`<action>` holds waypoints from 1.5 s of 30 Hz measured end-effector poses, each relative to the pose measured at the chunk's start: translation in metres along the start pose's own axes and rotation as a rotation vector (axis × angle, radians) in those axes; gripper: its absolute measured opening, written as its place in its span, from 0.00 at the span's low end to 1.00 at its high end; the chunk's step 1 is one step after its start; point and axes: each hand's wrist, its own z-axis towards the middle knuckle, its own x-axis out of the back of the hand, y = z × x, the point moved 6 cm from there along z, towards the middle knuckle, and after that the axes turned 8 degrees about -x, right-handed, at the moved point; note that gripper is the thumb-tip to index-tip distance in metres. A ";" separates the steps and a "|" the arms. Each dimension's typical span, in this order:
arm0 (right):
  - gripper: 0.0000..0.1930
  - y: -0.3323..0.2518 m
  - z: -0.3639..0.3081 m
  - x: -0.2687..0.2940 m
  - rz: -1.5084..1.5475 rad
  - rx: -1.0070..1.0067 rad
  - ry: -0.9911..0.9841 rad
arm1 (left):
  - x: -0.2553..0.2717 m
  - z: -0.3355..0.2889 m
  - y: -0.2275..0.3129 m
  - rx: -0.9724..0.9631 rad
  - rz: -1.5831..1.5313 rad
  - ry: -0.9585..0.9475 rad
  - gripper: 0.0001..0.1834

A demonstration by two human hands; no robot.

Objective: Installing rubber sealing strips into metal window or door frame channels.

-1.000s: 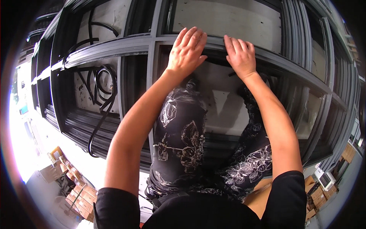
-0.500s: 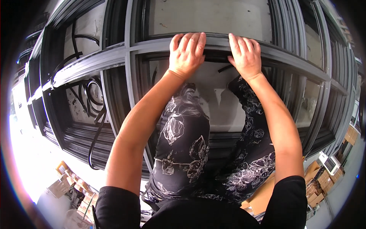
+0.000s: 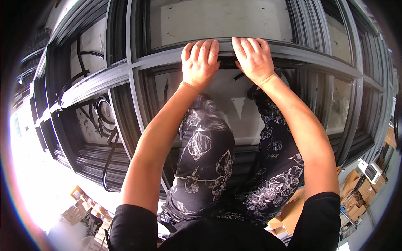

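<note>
Stacked dark grey metal frames, like window frames, fill the middle. A grey crossbar (image 3: 157,59) of the top frame runs from side to side in front of me. My left hand (image 3: 200,63) is closed over this bar, its fingers hooked across the far edge. Close beside it to the right, my right hand (image 3: 253,60) grips the same bar, fingers bent over the top and thumb on the near side. A narrow gap separates the hands. Below the bar, my legs in dark flowered trousers (image 3: 203,146) reach into the near opening. The fingertips' undersides are hidden.
Black flexible strips (image 3: 104,112) lie coiled in the left opening, one end hanging over the near edge. Pale panels (image 3: 222,21) show through the openings. Cardboard boxes stand at lower left (image 3: 75,213) and lower right (image 3: 363,193), beside a white device (image 3: 370,171) with a dark grid.
My right hand has shifted left along the bar, so the hands are closer together. The view has moved slightly; the frames appear a little farther left and lower.
</note>
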 end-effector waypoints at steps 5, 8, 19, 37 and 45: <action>0.20 -0.001 0.000 0.003 -0.023 -0.007 0.002 | 0.003 0.004 0.005 0.022 -0.029 -0.046 0.44; 0.21 -0.004 0.003 0.005 -0.012 -0.020 0.000 | 0.003 0.009 0.009 0.019 0.016 -0.076 0.44; 0.20 -0.005 0.009 0.003 -0.014 0.038 -0.002 | 0.003 0.010 0.012 0.014 0.003 -0.064 0.43; 0.35 0.004 -0.003 0.007 -0.036 0.037 -0.089 | 0.018 -0.010 -0.018 -0.018 0.004 -0.136 0.47; 0.49 0.053 -0.038 0.016 -0.056 -0.083 -0.139 | -0.010 0.026 0.018 -0.294 0.102 -0.073 0.24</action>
